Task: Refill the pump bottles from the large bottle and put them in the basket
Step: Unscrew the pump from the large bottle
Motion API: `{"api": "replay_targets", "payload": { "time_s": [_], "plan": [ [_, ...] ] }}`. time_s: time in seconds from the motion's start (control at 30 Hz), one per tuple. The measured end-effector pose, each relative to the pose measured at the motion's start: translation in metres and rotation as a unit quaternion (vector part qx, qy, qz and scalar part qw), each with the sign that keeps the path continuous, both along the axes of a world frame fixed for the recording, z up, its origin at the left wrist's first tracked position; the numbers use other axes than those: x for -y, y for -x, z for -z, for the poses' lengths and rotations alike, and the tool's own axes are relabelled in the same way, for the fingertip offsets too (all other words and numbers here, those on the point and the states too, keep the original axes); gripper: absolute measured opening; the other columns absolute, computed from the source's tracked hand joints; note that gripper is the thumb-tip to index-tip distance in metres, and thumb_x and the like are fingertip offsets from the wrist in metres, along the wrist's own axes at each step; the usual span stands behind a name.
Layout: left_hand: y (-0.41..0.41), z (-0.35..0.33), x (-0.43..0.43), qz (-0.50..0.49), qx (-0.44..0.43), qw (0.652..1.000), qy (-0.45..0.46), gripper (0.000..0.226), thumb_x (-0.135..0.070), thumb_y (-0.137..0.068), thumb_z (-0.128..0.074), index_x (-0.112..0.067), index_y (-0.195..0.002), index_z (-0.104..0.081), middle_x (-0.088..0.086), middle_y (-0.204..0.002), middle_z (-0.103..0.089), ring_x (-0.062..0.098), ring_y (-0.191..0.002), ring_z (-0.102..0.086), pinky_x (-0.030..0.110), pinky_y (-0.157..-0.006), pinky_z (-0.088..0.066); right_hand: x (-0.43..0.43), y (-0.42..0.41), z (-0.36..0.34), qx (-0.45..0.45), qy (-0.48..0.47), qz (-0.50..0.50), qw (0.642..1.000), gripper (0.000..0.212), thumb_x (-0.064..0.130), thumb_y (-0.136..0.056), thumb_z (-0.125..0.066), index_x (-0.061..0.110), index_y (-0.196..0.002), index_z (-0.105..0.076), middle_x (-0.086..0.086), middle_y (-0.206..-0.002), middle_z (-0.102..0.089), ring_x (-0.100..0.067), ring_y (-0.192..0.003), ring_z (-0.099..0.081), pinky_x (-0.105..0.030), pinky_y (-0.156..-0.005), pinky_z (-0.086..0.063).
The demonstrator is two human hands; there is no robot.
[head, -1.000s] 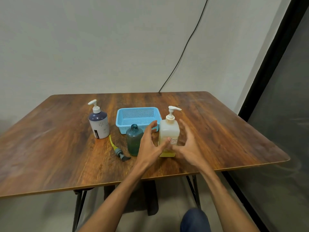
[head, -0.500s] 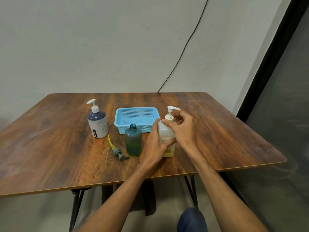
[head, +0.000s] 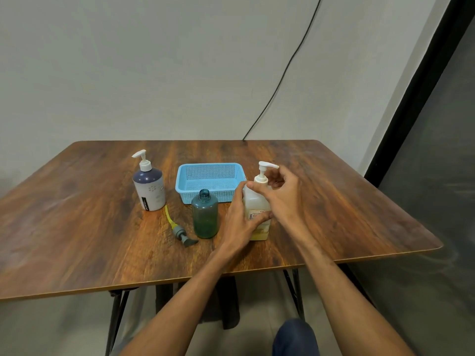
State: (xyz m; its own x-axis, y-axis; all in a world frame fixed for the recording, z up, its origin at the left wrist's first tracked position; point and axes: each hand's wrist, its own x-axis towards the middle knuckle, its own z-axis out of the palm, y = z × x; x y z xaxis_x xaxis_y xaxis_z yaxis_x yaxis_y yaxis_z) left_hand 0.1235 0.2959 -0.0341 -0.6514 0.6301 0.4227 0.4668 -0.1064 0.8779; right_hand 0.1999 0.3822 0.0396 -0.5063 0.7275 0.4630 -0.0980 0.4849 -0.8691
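- The cream pump bottle (head: 253, 200) is standing upright on the bench (head: 77, 227), near the front edge and just right of the blue basket (head: 210, 166).
- The left hand (head: 240, 222) is wrapping around the bottle's body from the left, its grip clamped on the labelled side.
- The right hand (head: 285, 199) is reaching in from the right, thumb and fingers curling round the collar just under the white pump head; its grip is closing on the neck.
- A teal bottle (head: 204, 217) is standing open-necked just left of the left hand, in front of the basket.
- Its loose pump (head: 181, 233), with a yellow tube, is lying flat on the bench beside it.
- A dark-topped pump bottle (head: 150, 188) is standing upright to the left of the basket, apart from it.
- The basket is sitting near the middle of the bench with no bottle in it.
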Motion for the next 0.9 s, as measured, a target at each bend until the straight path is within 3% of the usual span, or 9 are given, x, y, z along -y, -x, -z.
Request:
{"api": "replay_targets", "payload": {
  "time_s": [0.13, 0.2, 0.27, 0.33, 0.47, 0.6, 0.67, 0.77, 0.9],
  "plan": [
    [-0.002, -0.003, 0.002, 0.004, 0.003, 1.0, -0.009, 0.087, -0.052, -0.074, -0.08, -0.044, -0.144, -0.029, -0.007, -0.13, -0.059, 0.01, -0.111, -0.064, 0.042, -0.089, -0.06, -0.009, -0.001, 0.002, 0.0, 0.037, -0.052, 0.998, 0.022, 0.011, -0.077, -0.082, 0.014, -0.098, -0.076, 0.001, -0.094, -0.075, -0.011, -0.082, -0.069, -0.03, -0.072, -0.056],
    [-0.003, -0.003, 0.003, 0.007, 0.008, 1.0, -0.009, 0.086, -0.053, -0.074, -0.08, -0.049, -0.142, -0.027, -0.008, -0.13, -0.058, 0.01, -0.111, -0.064, 0.041, -0.089, -0.06, -0.011, -0.004, 0.003, -0.002, 0.054, -0.079, 0.995, 0.025, 0.011, -0.08, -0.08, 0.016, -0.104, -0.075, 0.0, -0.1, -0.075, -0.013, -0.091, -0.07, -0.034, -0.077, -0.058],
    [-0.002, -0.001, 0.002, 0.006, 0.01, 1.0, -0.006, 0.087, -0.052, -0.075, -0.079, -0.044, -0.144, -0.028, -0.008, -0.133, -0.058, 0.008, -0.114, -0.063, 0.041, -0.092, -0.059, -0.007, -0.003, 0.005, 0.006, 0.043, -0.054, 0.998, 0.04, 0.019, -0.078, -0.084, 0.014, -0.116, -0.07, 0.001, -0.108, -0.072, -0.01, -0.097, -0.068, -0.023, -0.076, -0.058],
    [-0.001, 0.001, 0.0, 0.006, 0.013, 1.0, -0.002, 0.089, -0.045, -0.077, -0.08, -0.039, -0.148, -0.027, -0.008, -0.134, -0.057, 0.007, -0.115, -0.063, 0.041, -0.094, -0.059, 0.0, 0.0, 0.006, -0.005, 0.019, -0.007, 1.0, 0.041, 0.024, -0.074, -0.088, 0.012, -0.108, -0.068, 0.002, -0.102, -0.07, -0.006, -0.089, -0.065, -0.014, -0.069, -0.054],
    [-0.001, -0.001, 0.001, 0.006, 0.015, 1.0, -0.002, 0.09, -0.044, -0.077, -0.08, -0.042, -0.148, -0.025, -0.008, -0.134, -0.056, 0.008, -0.114, -0.063, 0.041, -0.091, -0.06, -0.001, -0.001, 0.004, -0.009, 0.025, -0.008, 1.0, 0.027, 0.017, -0.078, -0.084, 0.01, -0.101, -0.072, -0.002, -0.099, -0.072, -0.004, -0.079, -0.066, -0.016, -0.062, -0.052],
    [-0.002, -0.002, 0.002, 0.01, 0.013, 1.0, -0.009, 0.091, -0.049, -0.076, -0.082, -0.036, -0.148, -0.028, -0.006, -0.133, -0.057, 0.009, -0.113, -0.063, 0.039, -0.089, -0.06, -0.012, -0.004, 0.002, -0.01, 0.057, -0.08, 0.995, 0.028, 0.013, -0.079, -0.079, 0.012, -0.106, -0.074, 0.001, -0.098, -0.075, -0.008, -0.087, -0.069, -0.027, -0.07, -0.055],
    [-0.001, 0.0, 0.0, 0.006, 0.011, 1.0, -0.004, 0.091, -0.05, -0.076, -0.08, -0.039, -0.148, -0.027, -0.006, -0.134, -0.058, 0.009, -0.113, -0.064, 0.041, -0.089, -0.06, -0.007, -0.002, 0.004, -0.008, 0.013, -0.039, 0.999, 0.037, 0.023, -0.077, -0.082, 0.015, -0.111, -0.07, 0.003, -0.105, -0.073, -0.007, -0.095, -0.068, -0.024, -0.076, -0.058],
    [0.001, 0.004, -0.001, 0.001, 0.014, 1.0, 0.004, 0.092, -0.045, -0.077, -0.079, -0.043, -0.151, -0.023, -0.005, -0.137, -0.058, 0.01, -0.117, -0.063, 0.043, -0.093, -0.059, 0.006, 0.002, 0.004, -0.009, -0.055, 0.042, 0.998, 0.032, 0.029, -0.075, -0.086, 0.016, -0.097, -0.067, 0.006, -0.096, -0.07, -0.001, -0.086, -0.064, -0.013, -0.068, -0.053],
    [0.0, 0.001, 0.0, 0.004, 0.007, 1.0, 0.002, 0.091, -0.047, -0.076, -0.08, -0.036, -0.149, -0.027, -0.004, -0.133, -0.058, 0.009, -0.113, -0.063, 0.042, -0.09, -0.059, 0.002, 0.0, -0.001, 0.004, -0.032, -0.005, 0.999, 0.018, 0.014, -0.084, -0.077, 0.011, -0.101, -0.073, 0.005, -0.094, -0.072, 0.005, -0.08, -0.064, -0.012, -0.063, -0.051]
  ]
}}
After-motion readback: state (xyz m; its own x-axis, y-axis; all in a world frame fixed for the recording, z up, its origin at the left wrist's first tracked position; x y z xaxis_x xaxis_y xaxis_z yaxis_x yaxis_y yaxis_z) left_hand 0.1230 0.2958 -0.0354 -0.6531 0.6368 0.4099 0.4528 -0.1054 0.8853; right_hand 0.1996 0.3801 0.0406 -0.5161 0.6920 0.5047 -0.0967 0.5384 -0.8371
